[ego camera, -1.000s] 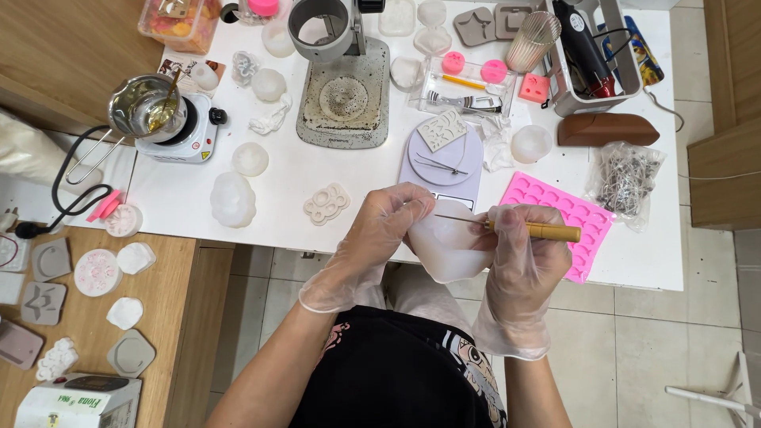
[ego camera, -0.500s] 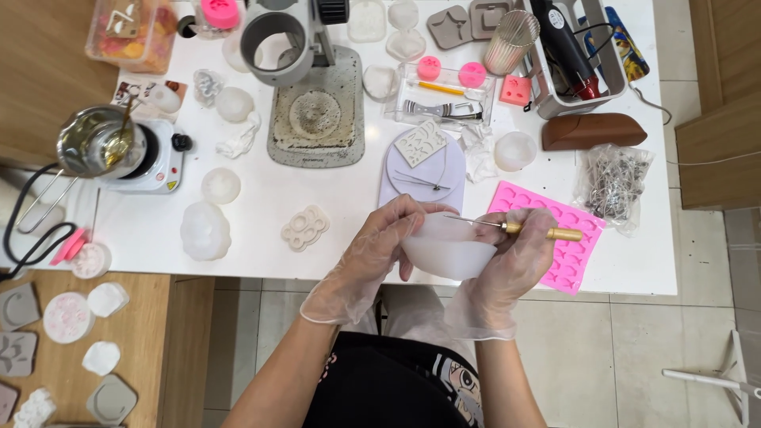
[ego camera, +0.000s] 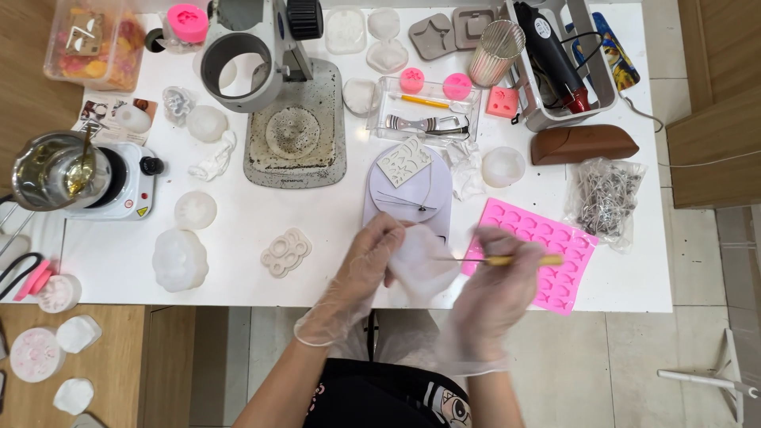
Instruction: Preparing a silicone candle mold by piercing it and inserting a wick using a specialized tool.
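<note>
White translucent mould (ego camera: 420,265) sits over the table's (ego camera: 238,238) front edge, near its middle, gripped by the gloved left hand (ego camera: 366,269) closed around its left side. Gloved right hand (ego camera: 499,289), blurred, pinches a thin yellow-handled tool (ego camera: 515,259) whose tip meets the mould. Pink silicone tray (ego camera: 555,254) lies just right, near the front right corner. Small scale (ego camera: 408,186) right behind the mould. Hot plate with metal pot (ego camera: 55,170) at the left edge.
</note>
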